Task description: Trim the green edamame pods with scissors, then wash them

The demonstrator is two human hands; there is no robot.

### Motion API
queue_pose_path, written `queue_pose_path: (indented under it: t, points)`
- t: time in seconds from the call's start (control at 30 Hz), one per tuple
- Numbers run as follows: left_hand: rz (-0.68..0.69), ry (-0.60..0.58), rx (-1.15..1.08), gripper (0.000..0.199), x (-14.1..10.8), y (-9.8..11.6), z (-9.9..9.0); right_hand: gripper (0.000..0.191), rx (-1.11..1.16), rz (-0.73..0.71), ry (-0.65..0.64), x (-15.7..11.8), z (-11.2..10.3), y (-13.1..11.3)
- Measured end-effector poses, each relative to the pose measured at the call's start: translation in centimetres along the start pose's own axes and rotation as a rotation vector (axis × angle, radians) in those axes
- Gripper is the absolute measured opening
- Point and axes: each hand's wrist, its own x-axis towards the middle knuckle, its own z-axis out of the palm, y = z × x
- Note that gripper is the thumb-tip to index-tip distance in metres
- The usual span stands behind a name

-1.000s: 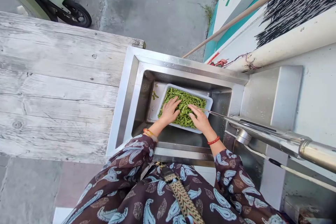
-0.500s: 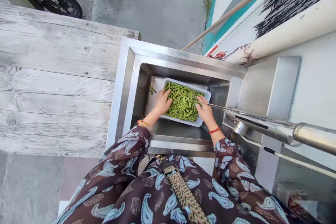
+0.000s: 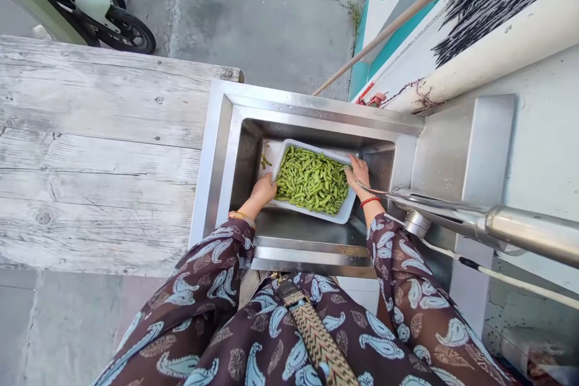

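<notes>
A white tray [image 3: 346, 212] heaped with green bean pods [image 3: 312, 181] sits inside the steel sink [image 3: 312, 230]. My left hand [image 3: 263, 189] grips the tray's left edge, its fingers closed round the rim. At the opposite end, my right hand [image 3: 358, 174] is closed on the right edge, beside the faucet's spout. A few loose pods [image 3: 265, 161] lie on a pale surface in the sink, left of the tray.
The steel faucet [image 3: 452, 208] reaches in from the right above the sink. A weathered wooden table [image 3: 104, 163] adjoins the sink's left side. Beyond are a wooden pole [image 3: 398, 21], a pale pipe [image 3: 493, 42] and a parked two-wheeler [image 3: 122, 30].
My left hand has moved left and down from the pods to the tray's left rim. My right hand has shifted up and outward to the right rim. The tray has moved slightly left.
</notes>
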Motion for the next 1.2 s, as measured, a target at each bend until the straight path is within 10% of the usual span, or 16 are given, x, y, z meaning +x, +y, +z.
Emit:
queue_pose_path:
  t: [0.23,0.4,0.53,0.77,0.87,1.0,1.2]
  points:
    - [0.068,-0.127,0.214,0.046,-1.9,1.5,-1.1,0.061,0.131,0.095,0.14,-5.4,0.1,-1.5]
    - [0.493,-0.047,0.142,0.067,-4.2,5.4,-0.4,0.053,0.778,0.256,0.108,-8.3,-2.6,-4.3]
    - [0.565,-0.196,-0.395,0.046,-5.3,11.2,1.4,0.028,1.404,0.52,0.138,-7.2,-5.2,-7.4]
    - [0.137,-0.693,-1.4,0.035,-6.8,19.6,1.6,0.024,2.132,0.513,0.111,-5.0,-8.6,-13.6]
    - [0.072,-0.709,-1.307,0.04,-7.4,19.7,1.6,0.03,1.833,0.462,0.078,-5.4,-7.8,-14.7]
    - [0.121,-0.452,-0.847,0.044,-8.5,17.5,2.5,0.045,1.079,0.321,0.082,-6.9,-5.0,-14.4]
    - [0.198,-0.04,-0.445,0.04,-5.8,10.7,-0.2,0.035,0.583,0.29,0.171,-8.2,-3.8,-8.0]
